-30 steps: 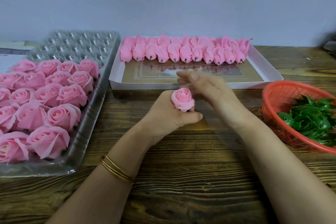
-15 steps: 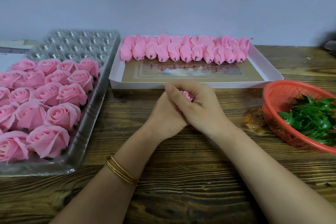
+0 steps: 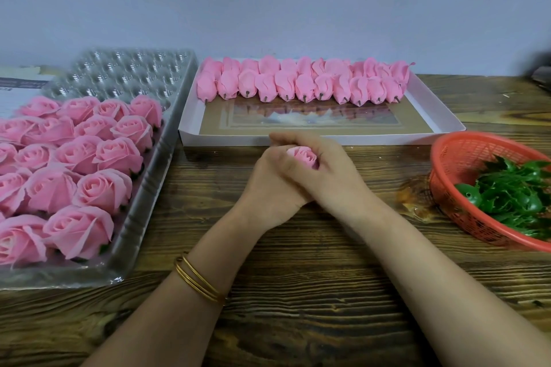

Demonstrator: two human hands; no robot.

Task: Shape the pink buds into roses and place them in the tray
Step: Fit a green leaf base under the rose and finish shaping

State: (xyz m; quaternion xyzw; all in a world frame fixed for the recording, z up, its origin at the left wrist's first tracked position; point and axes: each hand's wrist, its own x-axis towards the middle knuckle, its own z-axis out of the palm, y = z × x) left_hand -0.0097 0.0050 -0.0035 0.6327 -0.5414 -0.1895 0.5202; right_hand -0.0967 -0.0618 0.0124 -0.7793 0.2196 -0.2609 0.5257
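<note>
A pink bud shows between both hands over the middle of the wooden table. My left hand holds it from below, and my right hand wraps over it with curled fingers; only the bud's top is visible. On the left, a clear plastic cell tray holds several finished pink roses. Unshaped pink buds lie in rows at the far end of a shallow white box behind the hands.
A red plastic basket with green leaf calyxes sits at the right edge. The far cells of the clear tray hold nothing. A pale wall runs behind the table. Gold bangles circle my left wrist.
A second ago my right hand was lifted off the bud with fingers straight. It came down and closed over the bud, and both hands stayed cupped around it.
</note>
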